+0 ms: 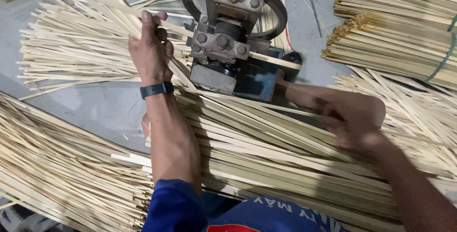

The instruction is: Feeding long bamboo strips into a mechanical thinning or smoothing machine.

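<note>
Bamboo, pale yellow, in thin flat strips everywhere. The one that counts is a single strip (273, 60) running thru the small machine (228, 46), a bolted grey block w/ a dark wheel behind it, mid-far in the scene. Its long axis lies roughly left-right, tilting a bit nearer toward the right; a short length pokes out of the machine's right side.

Left hand (151, 51) is up at the machine's left side, just beside the block. Fingers curled and pressed together around a few strips that angle in from the far left toward the block; thumb lies along them. Dark watch band at the wrist. So the strip leads rightward from these fingers, straight into the machine.

Right hand (352, 117) is on the right, nearer the camera than the outlet and a little below-right of the strip's free end. It's blurred. Fingers look bunched over the strips lying there, prob. pinching one, but can't tell which, or whether that one is the strip coming out of the machine. From this hand the outlet end lies up and to the left, near but apart.

Left hand is the one closer to the machine, by a fair margin.

Around: a broad loose pile of strips (266, 151) across the lap area under both forearms, more fanned out far left, tied bundles (404, 27) stacked far right w/ green cord. Grey floor (95, 103) shows between.
</note>
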